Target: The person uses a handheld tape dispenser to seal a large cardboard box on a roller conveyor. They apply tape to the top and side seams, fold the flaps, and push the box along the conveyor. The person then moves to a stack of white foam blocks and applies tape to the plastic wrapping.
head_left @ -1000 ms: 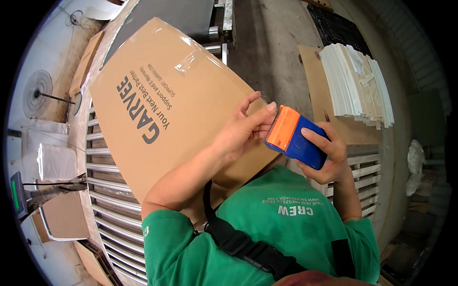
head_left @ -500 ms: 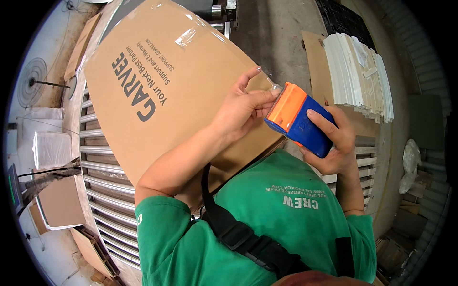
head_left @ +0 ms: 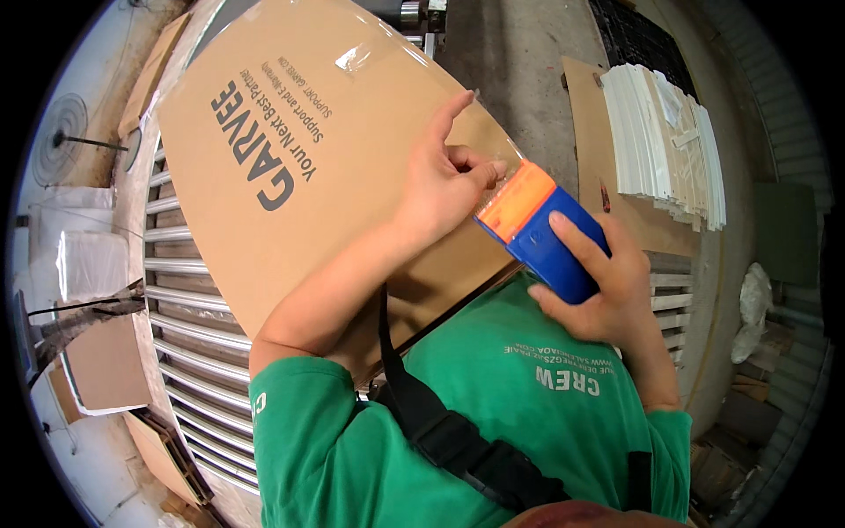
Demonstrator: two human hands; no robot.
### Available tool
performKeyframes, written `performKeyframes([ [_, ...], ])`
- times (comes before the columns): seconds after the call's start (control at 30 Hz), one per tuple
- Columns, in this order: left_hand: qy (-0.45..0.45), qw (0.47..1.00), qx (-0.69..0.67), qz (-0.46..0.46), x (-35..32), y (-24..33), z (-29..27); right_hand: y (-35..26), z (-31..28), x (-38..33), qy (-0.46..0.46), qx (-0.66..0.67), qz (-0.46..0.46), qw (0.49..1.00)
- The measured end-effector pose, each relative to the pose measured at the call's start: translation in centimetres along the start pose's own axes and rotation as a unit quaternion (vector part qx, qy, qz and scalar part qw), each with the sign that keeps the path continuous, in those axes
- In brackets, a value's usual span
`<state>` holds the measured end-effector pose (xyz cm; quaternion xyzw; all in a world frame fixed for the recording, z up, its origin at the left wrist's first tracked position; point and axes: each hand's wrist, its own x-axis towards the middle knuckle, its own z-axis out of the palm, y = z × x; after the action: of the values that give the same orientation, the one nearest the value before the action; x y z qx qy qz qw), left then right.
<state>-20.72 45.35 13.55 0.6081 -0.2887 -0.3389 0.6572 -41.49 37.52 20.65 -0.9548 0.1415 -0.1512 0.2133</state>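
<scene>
The right hand [head_left: 591,286] is wrapped around a blue tape dispenser [head_left: 546,238] with an orange front end, fingers curled over its upper face and the thumb beneath, so the hand is closed firmly on the tool. The wrist bends upward from a forearm that rises from the lower right, and the dispenser's orange end points up and left toward the other hand.

The left hand [head_left: 444,180] meets that orange end: thumb and middle fingers pinch together on a strip of clear tape [head_left: 503,173] just at the dispenser's mouth, while the index finger stretches straight up, off the tape. The left forearm runs down and left to a bent elbow in a green sleeve [head_left: 299,422].

Directly behind and under the left hand lies a large brown cardboard box [head_left: 290,167], its broad printed face tilted toward the camera; the hand's heel rests against it and the dispenser sits at its right edge. A patch of clear tape shines near the box's upper edge, well above the left hand.

Left of the left arm, metal conveyor rollers [head_left: 189,308] run beneath the box. Beyond the right hand, up and right, a stack of flat white sheets [head_left: 669,132] lies on a brown cardboard sheet [head_left: 590,132] on the concrete floor [head_left: 519,53].
</scene>
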Motion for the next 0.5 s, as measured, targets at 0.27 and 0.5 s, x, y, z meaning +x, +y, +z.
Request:
performKeyframes([
  [0.27, 0.027, 0.922, 0.355, 0.155, -1.3, -2.3, -5.0, -0.6, -2.0, -1.8, -0.142, -0.007, -0.001, 0.99],
  [0.5, 0.049, 0.8, 0.51, 0.313, -2.1, -3.0, -5.4, -1.4, -0.6, -0.1, -0.234, -0.035, -0.008, 0.972],
])
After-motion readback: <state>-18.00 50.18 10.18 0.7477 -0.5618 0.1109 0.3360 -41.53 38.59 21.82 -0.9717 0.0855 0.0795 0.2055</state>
